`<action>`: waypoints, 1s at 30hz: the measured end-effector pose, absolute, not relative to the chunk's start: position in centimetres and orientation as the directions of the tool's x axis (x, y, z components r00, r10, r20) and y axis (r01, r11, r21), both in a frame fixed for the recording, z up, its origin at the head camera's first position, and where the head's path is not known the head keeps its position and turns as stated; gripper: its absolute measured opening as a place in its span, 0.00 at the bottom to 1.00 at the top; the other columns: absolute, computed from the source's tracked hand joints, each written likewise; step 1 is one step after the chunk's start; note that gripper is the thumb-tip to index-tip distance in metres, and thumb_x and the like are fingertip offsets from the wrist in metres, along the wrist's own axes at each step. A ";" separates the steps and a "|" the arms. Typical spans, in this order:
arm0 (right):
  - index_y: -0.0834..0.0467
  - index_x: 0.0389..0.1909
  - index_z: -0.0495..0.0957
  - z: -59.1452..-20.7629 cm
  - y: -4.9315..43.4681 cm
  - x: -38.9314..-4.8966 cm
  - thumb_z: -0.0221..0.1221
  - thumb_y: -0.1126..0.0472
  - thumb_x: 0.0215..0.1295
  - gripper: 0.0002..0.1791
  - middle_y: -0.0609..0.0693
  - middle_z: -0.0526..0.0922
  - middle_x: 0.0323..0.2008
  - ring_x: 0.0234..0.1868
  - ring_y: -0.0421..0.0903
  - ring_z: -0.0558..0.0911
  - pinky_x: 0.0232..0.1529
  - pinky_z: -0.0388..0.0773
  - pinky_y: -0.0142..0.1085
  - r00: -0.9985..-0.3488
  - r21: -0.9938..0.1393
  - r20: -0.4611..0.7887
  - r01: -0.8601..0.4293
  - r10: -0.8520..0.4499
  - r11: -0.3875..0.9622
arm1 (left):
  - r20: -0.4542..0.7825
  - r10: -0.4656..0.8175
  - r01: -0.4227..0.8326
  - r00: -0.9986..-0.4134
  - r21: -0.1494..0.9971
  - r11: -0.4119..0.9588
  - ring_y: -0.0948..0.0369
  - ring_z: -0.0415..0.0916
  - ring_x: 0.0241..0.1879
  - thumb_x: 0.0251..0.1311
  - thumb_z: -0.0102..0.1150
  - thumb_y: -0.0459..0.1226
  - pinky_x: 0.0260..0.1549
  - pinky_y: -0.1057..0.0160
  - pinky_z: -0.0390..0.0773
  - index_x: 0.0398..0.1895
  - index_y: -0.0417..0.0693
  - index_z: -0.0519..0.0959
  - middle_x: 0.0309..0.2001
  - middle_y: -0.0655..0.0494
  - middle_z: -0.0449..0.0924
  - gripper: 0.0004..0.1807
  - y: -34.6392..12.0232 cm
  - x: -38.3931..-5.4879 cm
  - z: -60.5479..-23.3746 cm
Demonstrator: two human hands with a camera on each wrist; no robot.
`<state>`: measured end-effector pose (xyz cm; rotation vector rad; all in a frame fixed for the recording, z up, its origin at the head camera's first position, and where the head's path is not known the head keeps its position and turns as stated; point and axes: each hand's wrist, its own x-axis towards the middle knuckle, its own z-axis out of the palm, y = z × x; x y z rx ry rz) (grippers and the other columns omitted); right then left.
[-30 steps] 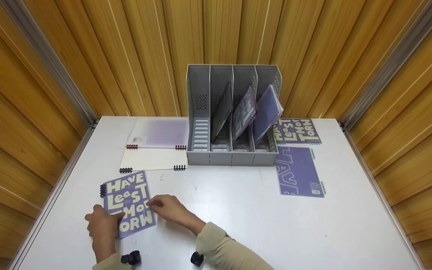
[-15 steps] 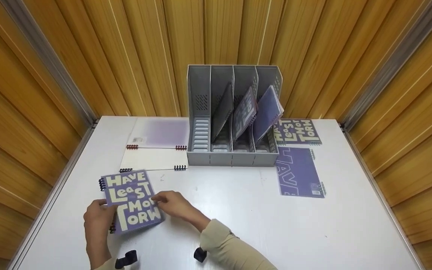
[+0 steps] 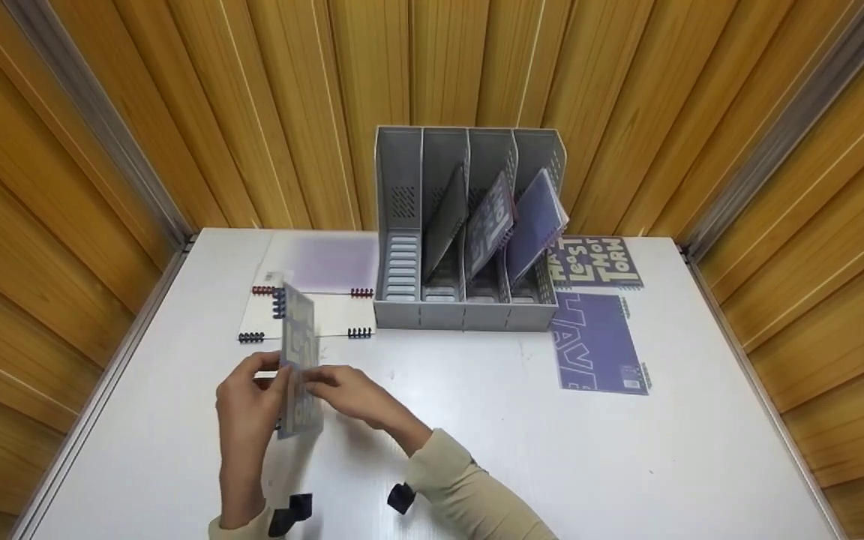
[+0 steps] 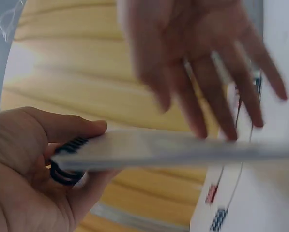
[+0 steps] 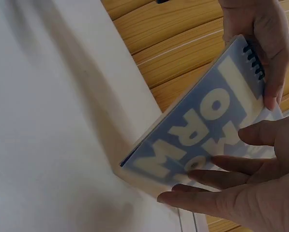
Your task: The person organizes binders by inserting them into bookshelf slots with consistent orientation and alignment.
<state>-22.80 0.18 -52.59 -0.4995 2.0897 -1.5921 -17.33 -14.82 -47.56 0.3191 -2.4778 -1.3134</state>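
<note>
My left hand (image 3: 246,401) grips a spiral notebook (image 3: 300,319) along its black-ringed edge, thumb on the cover side. The notebook stands on edge above the table, its purple cover with cream block letters facing right. In the left wrist view, the notebook (image 4: 149,149) shows its thin side. My right hand (image 3: 357,395) is at the cover, its fingers spread and mostly straight, as the right wrist view of that hand (image 5: 250,179) shows. Whether those fingertips touch the cover is unclear. Behind the notebook lie a notebook with red rings (image 3: 327,262) and one with black rings (image 3: 342,313).
A grey file rack (image 3: 464,316) stands at the back, with a dark notebook (image 3: 443,225), a lettered notebook (image 3: 490,229) and a purple notebook (image 3: 533,229) leaning in its compartments. To its right lie a lettered notebook (image 3: 601,261) and a purple one (image 3: 601,341).
The notebook, flat on the table and then slightly raised, now stands on edge and has moved right. My left hand moved right with it. My right hand stays close to the cover.
</note>
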 end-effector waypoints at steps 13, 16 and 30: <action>0.77 0.67 0.65 -48.7 4.1 -23.6 0.52 0.66 0.76 0.25 0.66 0.78 0.58 0.58 0.54 0.81 0.58 0.79 0.48 -0.853 -0.934 0.048 0.146 -0.519 -0.327 | 0.578 -0.279 0.294 -0.767 0.702 0.649 0.56 0.87 0.36 0.49 0.75 0.23 0.31 0.57 0.86 0.37 0.41 0.90 0.34 0.53 0.86 0.12 -9.2 -18.6 -47.9; 0.77 0.71 0.59 -48.5 4.7 -23.4 0.53 0.65 0.75 0.30 0.71 0.73 0.64 0.60 0.54 0.79 0.60 0.78 0.48 -0.857 -0.918 0.095 0.121 -0.506 -0.378 | 0.617 -0.261 0.316 -0.742 0.666 0.676 0.58 0.84 0.30 0.49 0.75 0.23 0.27 0.58 0.84 0.33 0.43 0.90 0.33 0.54 0.85 0.10 -8.2 -18.9 -47.9; 0.82 0.53 0.72 -48.1 6.0 -23.4 0.50 0.69 0.77 0.16 0.66 0.83 0.48 0.51 0.52 0.85 0.54 0.82 0.43 -0.970 -0.856 0.126 -0.001 -0.206 -0.517 | 0.742 -0.155 0.422 -0.653 0.525 0.739 0.56 0.87 0.35 0.48 0.79 0.31 0.26 0.56 0.82 0.36 0.48 0.91 0.38 0.59 0.88 0.11 -5.8 -20.5 -47.7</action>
